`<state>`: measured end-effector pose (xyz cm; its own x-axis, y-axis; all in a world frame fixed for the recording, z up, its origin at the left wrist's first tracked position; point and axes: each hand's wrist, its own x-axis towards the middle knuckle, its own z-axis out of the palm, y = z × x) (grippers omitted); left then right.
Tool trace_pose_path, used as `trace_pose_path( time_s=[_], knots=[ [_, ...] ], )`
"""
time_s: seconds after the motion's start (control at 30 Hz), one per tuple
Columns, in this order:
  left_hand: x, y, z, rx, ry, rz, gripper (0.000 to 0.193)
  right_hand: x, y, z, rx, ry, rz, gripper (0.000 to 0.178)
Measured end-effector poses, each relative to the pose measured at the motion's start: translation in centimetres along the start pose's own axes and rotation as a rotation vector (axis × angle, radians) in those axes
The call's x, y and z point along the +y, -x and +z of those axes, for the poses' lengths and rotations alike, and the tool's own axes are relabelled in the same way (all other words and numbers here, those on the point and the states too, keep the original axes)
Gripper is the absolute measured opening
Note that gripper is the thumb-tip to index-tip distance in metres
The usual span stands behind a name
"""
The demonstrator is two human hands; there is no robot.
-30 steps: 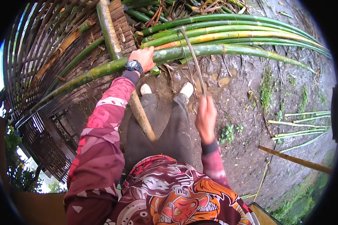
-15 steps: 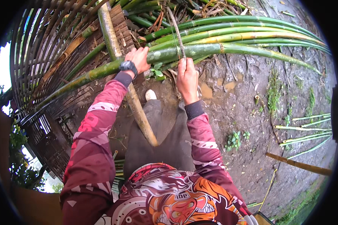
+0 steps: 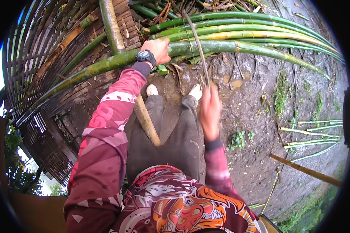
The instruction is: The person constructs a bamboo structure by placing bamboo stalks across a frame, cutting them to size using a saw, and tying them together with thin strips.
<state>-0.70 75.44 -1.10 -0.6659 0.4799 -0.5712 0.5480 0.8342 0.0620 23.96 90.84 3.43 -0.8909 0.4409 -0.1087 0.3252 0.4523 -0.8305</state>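
A thick green bamboo pole point(image 3: 216, 47) runs crosswise in front of me, over a slanting weathered bamboo pole point(image 3: 146, 120). My left hand point(image 3: 159, 50), with a dark watch at the wrist, is closed over the thick pole just right of this crossing. My right hand point(image 3: 210, 110), a little blurred, grips the near end of a bow saw point(image 3: 200, 48) with a curved frame and a thin blade. Its blade crosses the thick pole to the right of my left hand. Whether the blade has cut into the pole I cannot tell.
Several long green bamboo poles point(image 3: 260, 28) lie beyond the thick one. A slatted bamboo structure point(image 3: 25, 73) stands at the left. Wet, muddy ground point(image 3: 256, 101) spreads to the right, with thin cut bamboo lengths point(image 3: 311, 134) and a brown stick point(image 3: 303, 170) on it.
My right hand has drawn the bow saw back toward me and slightly right. My left hand keeps its hold on the pole, a little farther right and up in view.
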Motion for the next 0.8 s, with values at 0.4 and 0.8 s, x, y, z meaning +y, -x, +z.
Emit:
trace_pose_path(
  time_s=[0.4,0.8],
  knots=[
    [-0.5,-0.2,-0.3,-0.032,-0.029,0.003,0.053,-1.2,4.8,-4.1,-0.143,-0.113,0.306,0.025],
    [-0.6,-0.4,1.7,0.062,-0.032,0.037,0.049,-1.1,4.2,-4.5,-0.095,-0.074,0.188,0.022]
  ],
)
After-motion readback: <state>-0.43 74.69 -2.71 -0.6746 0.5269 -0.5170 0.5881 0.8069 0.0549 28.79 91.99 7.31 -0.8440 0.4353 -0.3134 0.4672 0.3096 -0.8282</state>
